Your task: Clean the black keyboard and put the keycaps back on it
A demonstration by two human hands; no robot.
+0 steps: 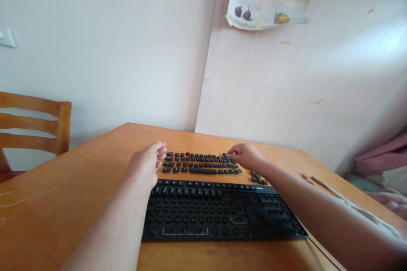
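A black keyboard (203,209) lies across the table in front of me, with caps on its upper rows and bare key sockets over most of the rest. Beyond it, loose black keycaps (203,171) are laid out in keyboard-like rows. My right hand (246,156) is at the right end of the far rows, its fingertips pinched at a keycap; the contact is small and partly hidden. Beside the left end of the rows hovers my left hand (146,161), fingers loosely curled and slightly apart, with nothing visible in it.
More loose keycaps (259,178) lie behind the keyboard's right end. Thin tools (324,184) and a pale cord (365,211) are on the right of the wooden table (79,186). White threads (41,190) lie at left, near a wooden chair (63,129).
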